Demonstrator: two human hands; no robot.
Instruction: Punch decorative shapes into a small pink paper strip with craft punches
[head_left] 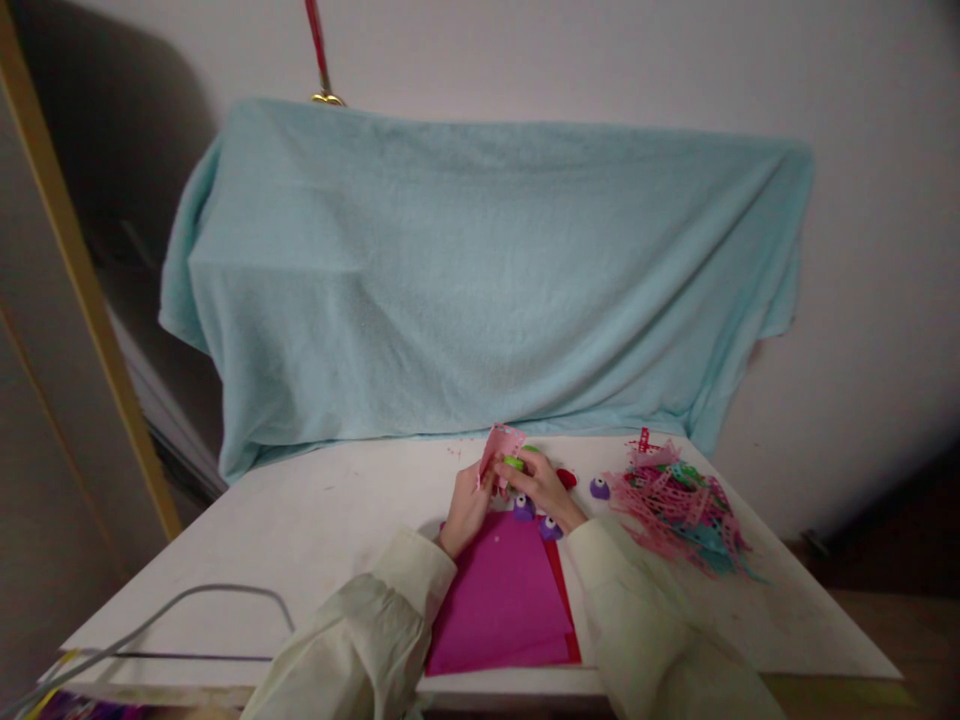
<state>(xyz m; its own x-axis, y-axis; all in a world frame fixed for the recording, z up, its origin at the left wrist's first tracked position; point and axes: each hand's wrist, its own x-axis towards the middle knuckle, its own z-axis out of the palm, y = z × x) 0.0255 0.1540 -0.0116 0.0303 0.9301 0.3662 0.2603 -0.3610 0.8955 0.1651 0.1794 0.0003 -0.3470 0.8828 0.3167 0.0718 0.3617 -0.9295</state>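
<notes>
My left hand (466,508) is closed on a pink strip of paper (501,443) with small cut-outs along its edge. My right hand (546,487) is wrapped round a small green craft punch (514,463), which is against the paper. Fingers hide part of the punch. Below the hands lie a purple punch with an eye (523,508) and another purple punch (550,528). A third purple punch (599,488) sits to the right, and a small red piece (567,479) lies behind my right hand. Magenta sheets (496,600) lie between my forearms, over a red sheet (562,590).
A heap of punched paper strips (682,510) in pink, green and blue covers the right of the white table (322,520). A grey cable (202,588) curves over the front left. A light blue cloth (480,270) hangs behind the table.
</notes>
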